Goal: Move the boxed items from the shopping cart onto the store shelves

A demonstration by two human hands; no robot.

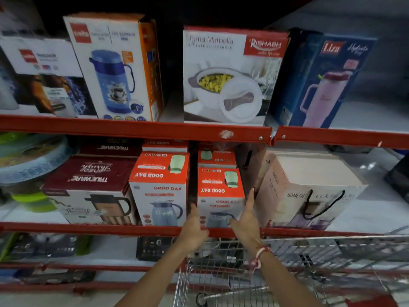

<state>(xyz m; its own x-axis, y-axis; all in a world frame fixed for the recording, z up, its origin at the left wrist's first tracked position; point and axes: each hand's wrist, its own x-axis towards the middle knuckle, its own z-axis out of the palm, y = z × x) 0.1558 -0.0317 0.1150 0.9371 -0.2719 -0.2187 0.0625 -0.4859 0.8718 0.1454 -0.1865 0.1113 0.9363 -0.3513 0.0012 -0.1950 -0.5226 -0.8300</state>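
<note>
Good Day box (218, 197) sits on the middle shelf (132, 228), pinched between both palms: left hand (194, 227) on its 9 o'clock side, right hand (246, 220) on its 3 o'clock side. It looks stiff and light, though its contents may be fragile. A twin box (160, 187) stands at 9 o'clock; the Ganesh carton (307, 187) crowds 3 o'clock. The cart (309, 251) waits at 6 o'clock.

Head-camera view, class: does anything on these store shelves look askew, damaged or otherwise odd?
Yes. The cello flask box on the top shelf leans left instead of standing square. A scuffed patch marks the red shelf rail below the Rishabh box. Nothing looks spilled.
</note>
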